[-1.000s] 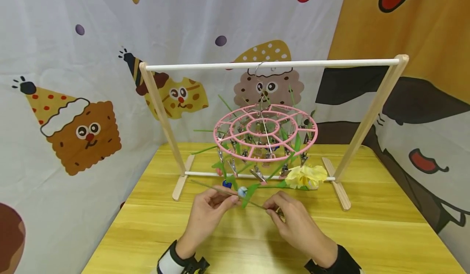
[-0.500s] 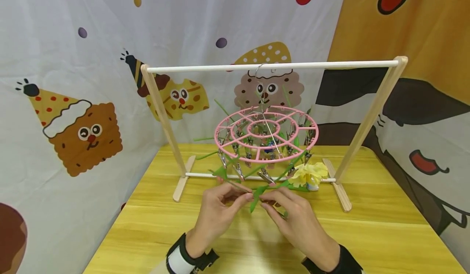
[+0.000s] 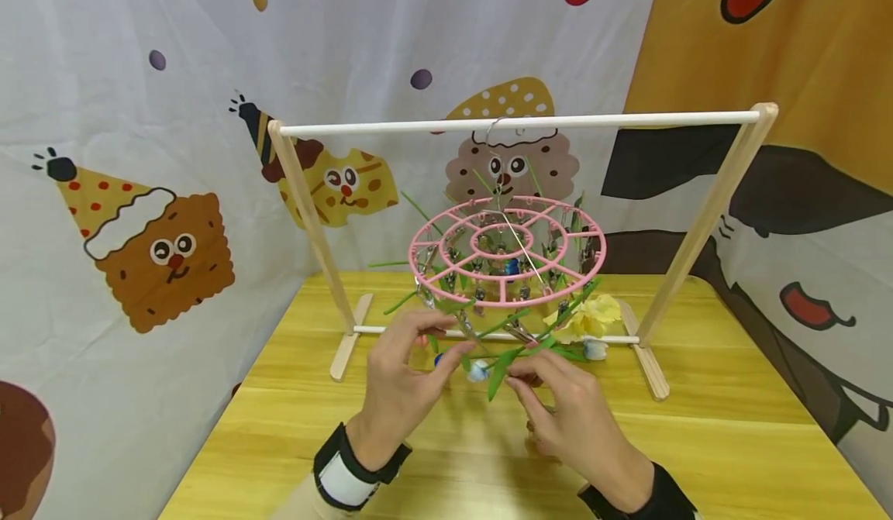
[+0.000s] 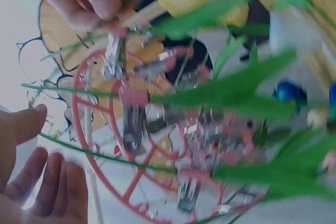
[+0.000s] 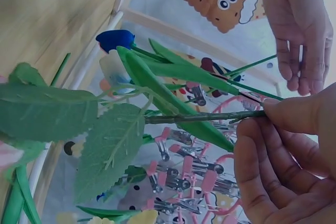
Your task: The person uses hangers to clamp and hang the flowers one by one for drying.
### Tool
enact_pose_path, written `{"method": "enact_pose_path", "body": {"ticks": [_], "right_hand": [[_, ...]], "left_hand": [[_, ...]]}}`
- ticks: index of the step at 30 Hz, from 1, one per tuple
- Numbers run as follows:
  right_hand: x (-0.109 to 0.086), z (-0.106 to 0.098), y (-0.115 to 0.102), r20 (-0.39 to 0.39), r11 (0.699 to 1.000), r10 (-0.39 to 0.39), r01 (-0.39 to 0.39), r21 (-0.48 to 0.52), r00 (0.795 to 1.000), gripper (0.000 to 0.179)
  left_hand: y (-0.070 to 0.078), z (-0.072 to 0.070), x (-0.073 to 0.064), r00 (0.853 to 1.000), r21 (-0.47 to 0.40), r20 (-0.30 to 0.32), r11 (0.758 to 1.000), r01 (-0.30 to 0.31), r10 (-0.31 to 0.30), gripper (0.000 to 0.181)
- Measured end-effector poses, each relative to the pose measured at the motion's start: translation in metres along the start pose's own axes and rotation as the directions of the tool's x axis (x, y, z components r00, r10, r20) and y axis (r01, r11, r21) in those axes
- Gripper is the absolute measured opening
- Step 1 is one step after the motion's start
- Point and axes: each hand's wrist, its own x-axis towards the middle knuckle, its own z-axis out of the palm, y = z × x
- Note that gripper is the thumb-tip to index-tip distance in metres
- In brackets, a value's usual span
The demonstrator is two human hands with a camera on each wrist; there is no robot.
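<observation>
My right hand (image 3: 572,411) pinches the thin stem (image 5: 210,116) of an artificial flower between thumb and index finger. Serrated green leaves (image 5: 110,145) stand out from that stem in the right wrist view. My left hand (image 3: 405,384) is raised with fingers apart, beside the front left of a round pink clip hanger (image 3: 502,290). In the left wrist view a thin green stem (image 4: 105,158) passes close to its thumb and fingers. Metal clips with pink tips hold artificial tulips head down by their stems, including a blue tulip (image 5: 115,40) and a pale blue one (image 3: 478,371).
The hanger hooks over the white top bar (image 3: 391,127) of a wooden rack, whose right post (image 3: 705,233) stands on a wooden table (image 3: 265,442). A yellow flower (image 3: 593,317) hangs at the front right. A printed cloth (image 3: 349,39) covers the back.
Both hands were on a stem in front of the hanger. My left hand has come off it and moved up and left; my right hand keeps its pinch. The hanger has turned.
</observation>
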Motion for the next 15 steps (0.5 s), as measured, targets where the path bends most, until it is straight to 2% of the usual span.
{"method": "enact_pose_path", "body": {"ticks": [2, 6, 11, 15], "right_hand": [[0.0, -0.002, 0.0, 0.001, 1.0, 0.016, -0.016, -0.002, 1.0, 0.039], [0.0, -0.006, 0.0, -0.025, 1.0, 0.012, -0.013, -0.002, 1.0, 0.037], [0.0, -0.011, 0.003, -0.083, 1.0, -0.001, 0.002, 0.014, 0.997, 0.041], [-0.002, -0.017, 0.007, -0.125, 0.999, -0.007, 0.012, 0.036, 0.992, 0.033]], "left_hand": [[-0.003, -0.002, 0.007, 0.999, 0.11, -0.006, 0.993, -0.042, 0.043, 0.059], [-0.008, -0.004, 0.015, 0.993, 0.245, 0.069, 0.963, -0.113, 0.099, 0.073], [-0.013, -0.002, 0.017, 0.987, 0.303, 0.13, 0.945, -0.126, 0.09, 0.064], [-0.015, -0.001, 0.017, 0.987, 0.31, 0.148, 0.944, -0.11, 0.066, 0.055]]}}
